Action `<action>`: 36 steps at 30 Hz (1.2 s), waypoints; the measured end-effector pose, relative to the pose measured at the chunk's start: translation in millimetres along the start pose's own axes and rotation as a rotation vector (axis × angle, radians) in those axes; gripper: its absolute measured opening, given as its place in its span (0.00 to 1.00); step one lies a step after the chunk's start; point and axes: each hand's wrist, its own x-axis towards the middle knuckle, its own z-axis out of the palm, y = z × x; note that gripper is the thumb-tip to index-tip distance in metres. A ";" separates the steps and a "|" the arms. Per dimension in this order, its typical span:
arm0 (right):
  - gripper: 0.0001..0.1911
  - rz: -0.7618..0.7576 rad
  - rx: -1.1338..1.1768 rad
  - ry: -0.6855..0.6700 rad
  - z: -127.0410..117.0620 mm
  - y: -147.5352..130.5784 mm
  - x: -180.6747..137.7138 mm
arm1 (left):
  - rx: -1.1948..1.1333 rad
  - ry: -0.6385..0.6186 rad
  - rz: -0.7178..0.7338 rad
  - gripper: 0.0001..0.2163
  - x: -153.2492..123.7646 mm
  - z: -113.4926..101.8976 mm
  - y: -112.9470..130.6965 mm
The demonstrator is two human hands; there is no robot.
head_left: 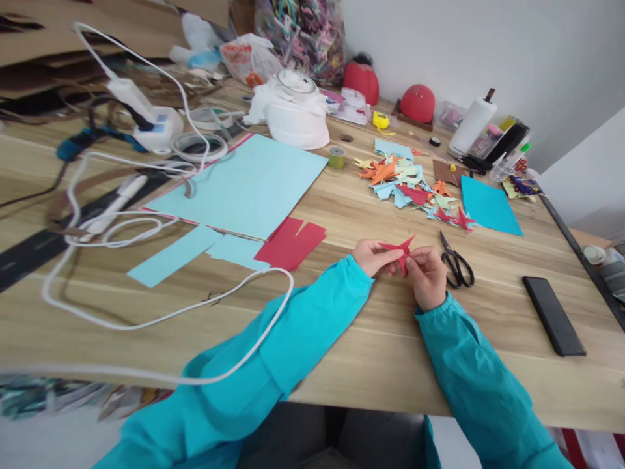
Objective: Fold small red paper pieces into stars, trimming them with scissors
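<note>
Both my hands, in teal sleeves, pinch a small red folded paper figure (401, 251) just above the wooden table (371, 352). My left hand (374, 256) grips its left side, fingers closed. My right hand (428, 277) holds its lower right part, fingers curled around it. Black scissors (456, 264) lie just right of my right hand. Red paper pieces (290, 244) lie left of my left hand.
A pile of folded coloured paper figures (410, 185) lies beyond my hands, with a teal sheet (488, 205) beside it. A large light-blue sheet (244, 185), white cables (146, 273), a black phone (553, 314) and clutter along the back wall surround the work spot.
</note>
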 end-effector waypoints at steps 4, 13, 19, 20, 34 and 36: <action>0.06 -0.016 0.005 -0.031 -0.7 -0.1 -0.7 | 0.017 -0.019 -0.020 0.11 -2.6 0.8 3.7; 0.07 0.029 0.048 0.005 -2.4 0.2 -0.3 | 0.025 -0.106 -0.056 0.13 -6.3 -1.3 6.9; 0.04 0.061 0.077 -0.019 -3.5 -1.7 -1.3 | -0.047 -0.139 -0.141 0.12 -2.2 -4.3 7.3; 0.04 0.067 0.074 -0.020 -3.4 -2.4 -1.4 | -0.061 -0.140 -0.157 0.12 -1.6 -4.7 7.5; 0.03 0.015 0.006 -0.028 -1.3 -2.2 -3.3 | -0.036 -0.168 -0.213 0.14 -3.5 -5.7 11.0; 0.04 0.039 0.013 -0.031 -1.3 -3.3 -3.0 | -0.042 -0.173 -0.217 0.14 -2.7 -7.0 10.7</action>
